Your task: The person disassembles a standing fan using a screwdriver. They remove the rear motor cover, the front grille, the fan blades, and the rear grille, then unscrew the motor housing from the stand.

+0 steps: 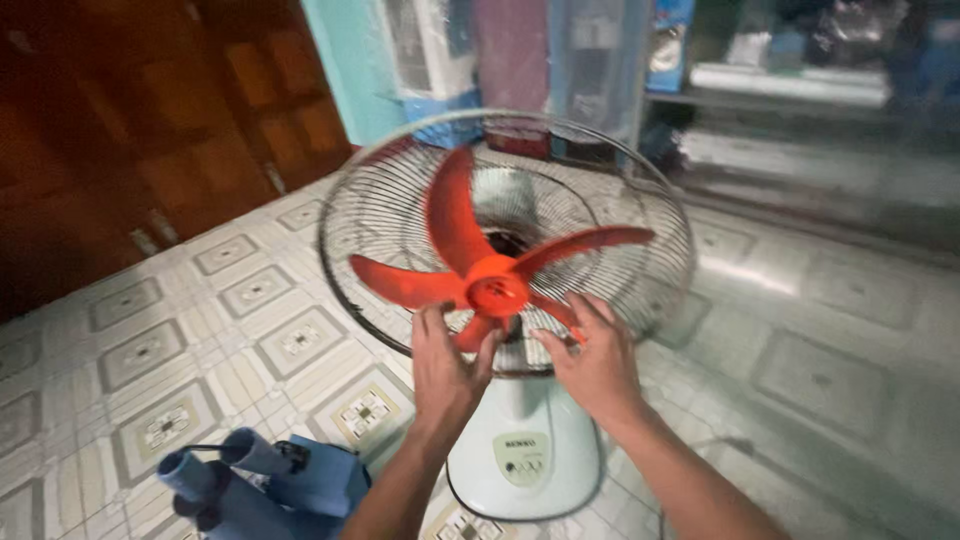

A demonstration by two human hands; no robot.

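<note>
A pedestal fan stands on the tiled floor with its front grille off. Its red blade (497,268) sits on the hub in front of the rear wire guard (380,215). My left hand (445,365) rests its fingers on the lower left blade, just below the hub. My right hand (595,360) touches the lower right blade, fingers spread. The pale blue-white fan base (525,455) lies below both wrists.
A blue device with tube-shaped parts (265,480) lies on the floor at the bottom left. Dark wooden doors (150,120) stand on the left. Hanging cloth and a cluttered shelf (790,70) fill the back. Patterned floor tiles (250,290) surround the fan.
</note>
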